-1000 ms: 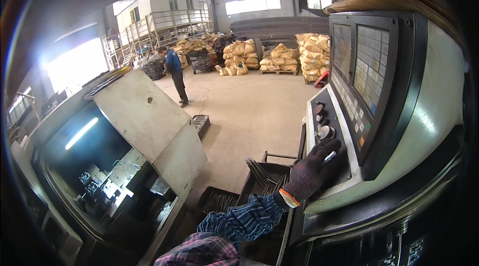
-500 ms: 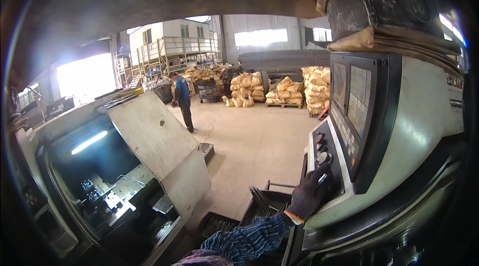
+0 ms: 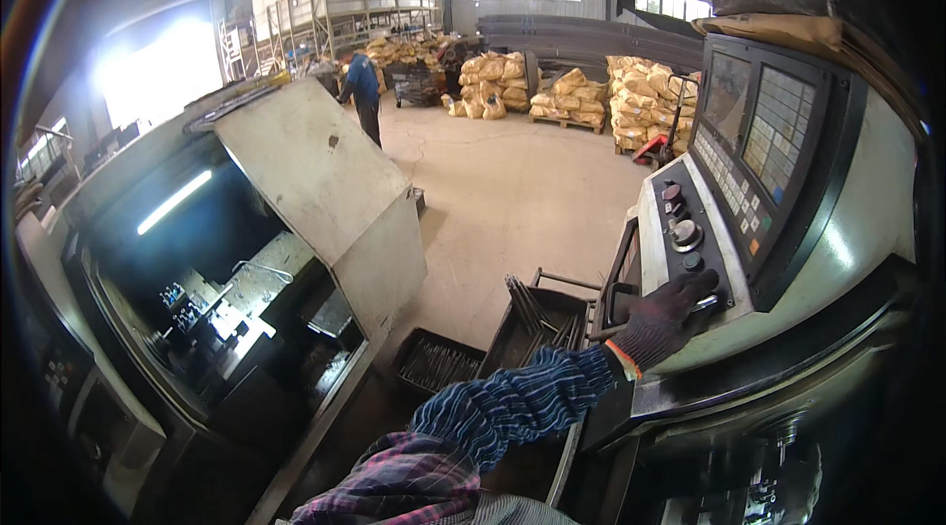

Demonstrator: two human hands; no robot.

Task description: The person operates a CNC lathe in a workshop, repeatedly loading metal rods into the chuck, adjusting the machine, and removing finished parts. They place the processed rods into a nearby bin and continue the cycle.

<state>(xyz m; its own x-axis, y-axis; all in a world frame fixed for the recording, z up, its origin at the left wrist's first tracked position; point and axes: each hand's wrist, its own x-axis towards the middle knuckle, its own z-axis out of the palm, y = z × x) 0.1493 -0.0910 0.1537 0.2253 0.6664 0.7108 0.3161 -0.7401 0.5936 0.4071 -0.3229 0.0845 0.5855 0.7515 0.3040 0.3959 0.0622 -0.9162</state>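
Observation:
My left hand [image 3: 665, 323], in a dark knit glove with an orange-edged cuff, rests at the lower end of a machine's control panel [image 3: 716, 244]. Its fingers are bent; a small bright silver piece [image 3: 705, 303] shows at them, its kind unclear. Just beyond the fingertips are a round dark button [image 3: 693, 261], a silver dial [image 3: 685, 232] and a red knob [image 3: 673, 195]. The screen and keypad unit [image 3: 759, 136] rises above. A blue striped oversleeve [image 3: 522, 397] covers my forearm. My right hand is out of view.
At left stands a lathe with a lit interior [image 3: 227, 318] and pale door [image 3: 330, 170]. Trays of metal rods [image 3: 434, 360] [image 3: 542, 318] lie below my arm. Farther off are a person in blue [image 3: 363, 92], stacked yellow sacks [image 3: 650, 97] and a red pallet truck [image 3: 652, 149].
My left hand has slid down the panel, away from the silver dial, uncovering the dark button. The silver piece has shifted with it. The whole view has tilted downward.

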